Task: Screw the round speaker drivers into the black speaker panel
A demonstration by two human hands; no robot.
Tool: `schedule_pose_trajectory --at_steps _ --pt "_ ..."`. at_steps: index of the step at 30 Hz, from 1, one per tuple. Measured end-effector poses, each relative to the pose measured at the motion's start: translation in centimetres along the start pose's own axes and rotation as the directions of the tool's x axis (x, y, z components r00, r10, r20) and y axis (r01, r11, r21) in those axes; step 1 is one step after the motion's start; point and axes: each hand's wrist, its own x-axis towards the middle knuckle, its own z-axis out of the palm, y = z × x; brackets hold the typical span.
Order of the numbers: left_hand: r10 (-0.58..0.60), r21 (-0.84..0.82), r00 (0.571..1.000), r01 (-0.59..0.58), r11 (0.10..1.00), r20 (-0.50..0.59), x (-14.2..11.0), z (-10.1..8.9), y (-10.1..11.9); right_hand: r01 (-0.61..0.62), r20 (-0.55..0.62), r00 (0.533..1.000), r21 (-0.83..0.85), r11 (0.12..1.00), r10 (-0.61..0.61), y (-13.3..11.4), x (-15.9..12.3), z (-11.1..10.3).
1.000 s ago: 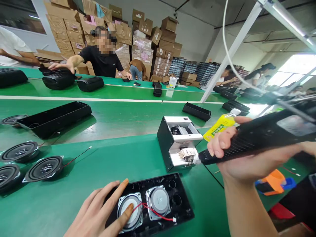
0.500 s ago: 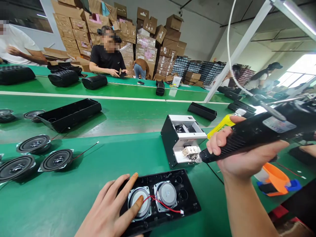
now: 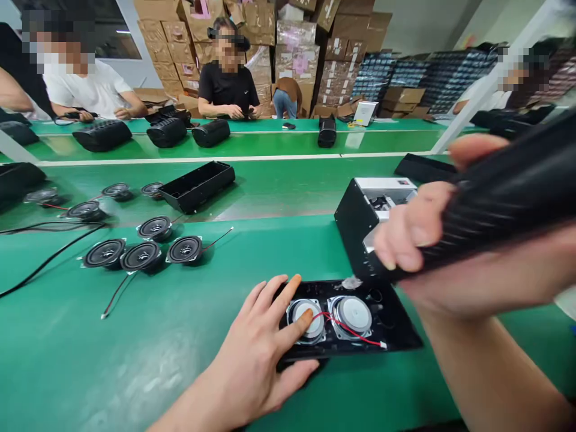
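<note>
My left hand (image 3: 265,336) spans the left end of a black speaker panel (image 3: 400,333), fingers spread over it and thumb at its near edge. Two silver-backed speakers (image 3: 354,314) sit in the panel, and a red wire (image 3: 348,330) with a white plug crosses them. One fingertip rests on the left speaker. Wrapped round a black electric screwdriver (image 3: 508,192), my right hand (image 3: 450,258) is blurred and close to the camera. The screwdriver's clear tip (image 3: 351,282) is over the panel's far edge; whether it touches cannot be made out.
Behind the panel stands a black-and-white screw feeder (image 3: 355,231), partly covered by my right hand. Several loose speakers (image 3: 140,257) lie on the left, with a black open casing (image 3: 198,186) beyond. Black cables (image 3: 49,261) trail at far left. People sit across the green bench (image 3: 270,186).
The screwdriver has come away from the screw feeder to the panel's far edge. My view has turned left, bringing more speakers and cables into sight. The left hand stays on the panel.
</note>
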Motion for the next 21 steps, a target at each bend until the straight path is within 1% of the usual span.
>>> schedule_pose_trajectory --at_steps 3,5,7,11,17,21 --pt "-0.001 -0.014 1.000 0.001 1.000 0.001 0.1 0.0 0.0 -0.027 0.116 0.993 0.089 0.996 0.017 3.1 -1.1 1.4" --pt "-0.002 -0.012 1.000 0.002 1.000 -0.005 0.1 0.0 0.0 -0.062 0.189 0.981 0.106 0.992 0.042 4.7 -1.6 1.5" --pt "0.001 -0.005 1.000 -0.001 1.000 -0.007 0.2 0.1 0.0 -0.086 0.252 0.966 0.120 0.989 0.054 5.7 -1.8 1.1" --pt "0.027 0.022 1.000 -0.027 0.999 -0.001 0.4 0.2 -0.1 -0.110 0.286 0.956 0.146 0.983 0.064 6.4 -2.1 0.6" --pt "0.051 0.068 0.999 -0.051 0.996 -0.006 0.2 0.1 -0.2 -0.082 0.341 0.939 0.099 0.992 0.043 7.3 -2.2 0.2" --pt "0.069 0.089 0.998 -0.069 0.994 -0.003 0.3 -0.1 -0.2 -0.089 0.391 0.920 0.140 0.986 0.027 7.9 -2.1 -0.1"
